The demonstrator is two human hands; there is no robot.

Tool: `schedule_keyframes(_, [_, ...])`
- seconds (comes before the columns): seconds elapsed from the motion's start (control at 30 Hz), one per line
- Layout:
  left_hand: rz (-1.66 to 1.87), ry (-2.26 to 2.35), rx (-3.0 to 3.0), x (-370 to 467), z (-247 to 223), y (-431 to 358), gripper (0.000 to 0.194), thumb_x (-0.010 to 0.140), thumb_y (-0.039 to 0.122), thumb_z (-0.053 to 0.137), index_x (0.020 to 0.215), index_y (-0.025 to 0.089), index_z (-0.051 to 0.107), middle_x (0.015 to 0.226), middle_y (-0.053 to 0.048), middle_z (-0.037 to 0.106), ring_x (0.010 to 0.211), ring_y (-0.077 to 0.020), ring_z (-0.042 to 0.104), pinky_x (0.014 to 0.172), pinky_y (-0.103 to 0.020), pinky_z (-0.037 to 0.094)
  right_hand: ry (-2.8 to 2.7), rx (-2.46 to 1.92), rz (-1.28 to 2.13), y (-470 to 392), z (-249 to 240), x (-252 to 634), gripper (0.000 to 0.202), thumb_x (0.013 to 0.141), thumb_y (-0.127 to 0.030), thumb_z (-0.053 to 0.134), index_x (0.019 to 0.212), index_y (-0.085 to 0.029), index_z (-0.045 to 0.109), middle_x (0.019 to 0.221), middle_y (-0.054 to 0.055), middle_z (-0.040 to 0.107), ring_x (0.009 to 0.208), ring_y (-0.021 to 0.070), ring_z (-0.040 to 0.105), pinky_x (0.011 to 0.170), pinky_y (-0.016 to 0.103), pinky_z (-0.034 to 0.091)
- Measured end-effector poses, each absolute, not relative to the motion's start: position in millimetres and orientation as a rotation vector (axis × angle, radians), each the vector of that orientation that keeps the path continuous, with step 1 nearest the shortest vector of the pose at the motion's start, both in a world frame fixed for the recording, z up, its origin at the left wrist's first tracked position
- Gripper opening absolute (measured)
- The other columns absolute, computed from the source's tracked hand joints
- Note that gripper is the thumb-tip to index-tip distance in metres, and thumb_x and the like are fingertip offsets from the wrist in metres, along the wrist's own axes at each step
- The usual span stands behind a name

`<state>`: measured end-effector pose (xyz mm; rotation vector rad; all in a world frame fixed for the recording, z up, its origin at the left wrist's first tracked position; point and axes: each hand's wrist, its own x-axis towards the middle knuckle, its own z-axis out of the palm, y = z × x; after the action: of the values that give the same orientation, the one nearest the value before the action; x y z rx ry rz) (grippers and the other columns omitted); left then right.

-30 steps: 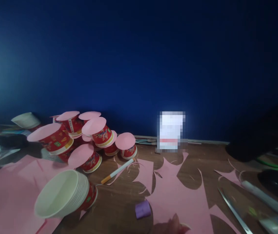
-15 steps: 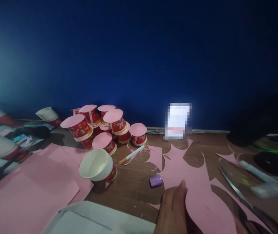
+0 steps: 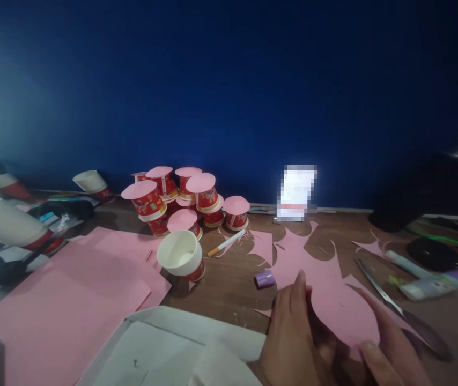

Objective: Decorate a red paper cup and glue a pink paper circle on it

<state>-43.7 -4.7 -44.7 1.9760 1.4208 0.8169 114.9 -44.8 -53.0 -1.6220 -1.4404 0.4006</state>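
A round pink paper disc (image 3: 345, 316) lies between my two hands at the lower right. My right hand (image 3: 393, 348) grips its right edge, the thumb on top and fingers around the far side. My left hand (image 3: 291, 332) is closed along the disc's left side, fingers together; what it holds beneath the disc is hidden. Behind them lies a cut pink paper sheet (image 3: 303, 257) with curved notches. A purple cap (image 3: 264, 279) sits left of that sheet. Scissors (image 3: 388, 295) and a glue stick (image 3: 434, 284) with a purple end lie to the right.
Several red paper cups (image 3: 146, 205) topped with pink discs stand at the back, some stacked. Nearer are white-lined nested cups (image 3: 179, 254), a cigarette (image 3: 227, 243) and pink sheets (image 3: 80, 295). A white box (image 3: 164, 343) is in front; a bright blurred screen (image 3: 297, 193) leans on the wall.
My right hand has come into clear view at the disc's right edge, its thumb now on top. The view has shifted slightly, moving the cups rightward in the picture.
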Motion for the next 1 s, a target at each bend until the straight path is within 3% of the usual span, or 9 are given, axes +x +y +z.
schedule_keyframes(0.1, [0.772, 1.374, 1.984, -49.3, -31.0, -3.8, 0.111, 0.076, 0.037, 0.084, 0.162, 0.016, 0.017, 0.151, -0.019, 0.051, 0.139, -0.0301, 0.052, 0.114, -0.04, 0.048, -1.247, -1.617, 0.478, -39.9, -45.0, 114.0, 0.056, 0.097, -0.048, 0.048, 0.15, -0.029, 0.05, 0.15, 0.01, 0.057, 0.134, 0.037, 0.056, 0.093, 0.047, 0.059])
schedule_keyframes(0.2, [0.822, 1.403, 2.023, -53.0, -20.1, -6.7, 0.135, 0.063, 0.051, 0.092, 0.162, 0.012, 0.009, 0.161, -0.026, 0.034, 0.147, -0.0375, 0.04, 0.116, -0.048, 0.046, -1.115, -1.605, 0.483, -36.8, -39.0, 111.2, 0.061, 0.096, -0.054, 0.05, 0.15, -0.026, 0.048, 0.144, 0.012, 0.061, 0.13, 0.0365, 0.059, 0.103, 0.051, 0.053])
schedule_keyframes(0.3, [0.999, 1.395, 2.146, -55.5, -14.4, -9.4, 0.142, 0.06, 0.063, 0.089, 0.161, 0.009, 0.005, 0.162, -0.029, 0.029, 0.151, -0.0407, 0.031, 0.118, -0.053, 0.041, -1.199, -1.59, 0.322, -34.6, -31.9, 111.2, 0.067, 0.097, -0.055, 0.049, 0.155, -0.024, 0.041, 0.153, 0.013, 0.051, 0.136, 0.0373, 0.052, 0.112, 0.056, 0.042])
schedule_keyframes(0.43, [1.131, 1.255, 2.465, -60.2, -8.4, -6.1, 0.112, 0.079, 0.067, 0.072, 0.16, 0.011, 0.019, 0.163, -0.023, 0.033, 0.154, -0.0381, 0.023, 0.125, -0.057, 0.027, -1.482, -1.496, -0.001, -32.4, -19.7, 114.6, 0.058, 0.101, -0.049, 0.043, 0.154, -0.025, 0.045, 0.157, 0.011, 0.047, 0.145, 0.0356, 0.041, 0.119, 0.058, 0.03])
schedule_keyframes(0.6, [1.05, 1.11, 2.778, -63.7, -0.4, -4.1, 0.08, 0.097, 0.059, 0.047, 0.16, 0.014, 0.027, 0.166, -0.011, 0.034, 0.158, -0.0313, 0.015, 0.128, -0.058, 0.011, -1.687, -1.386, -0.223, -26.5, -17.9, 120.0, 0.052, 0.104, -0.04, 0.042, 0.155, -0.031, 0.043, 0.153, 0.007, 0.054, 0.143, 0.0312, 0.044, 0.117, 0.055, 0.034])
schedule_keyframes(1.0, [1.001, 1.337, 2.847, -55.9, -9.2, -3.2, 0.063, 0.102, 0.043, 0.04, 0.156, 0.01, 0.037, 0.161, -0.009, 0.044, 0.154, -0.0331, 0.025, 0.127, -0.056, 0.021, -1.82, -1.426, -0.327, -16.5, -32.0, 113.6, 0.051, 0.104, -0.043, 0.04, 0.152, -0.026, 0.048, 0.144, 0.009, 0.063, 0.135, 0.033, 0.052, 0.107, 0.058, 0.041])
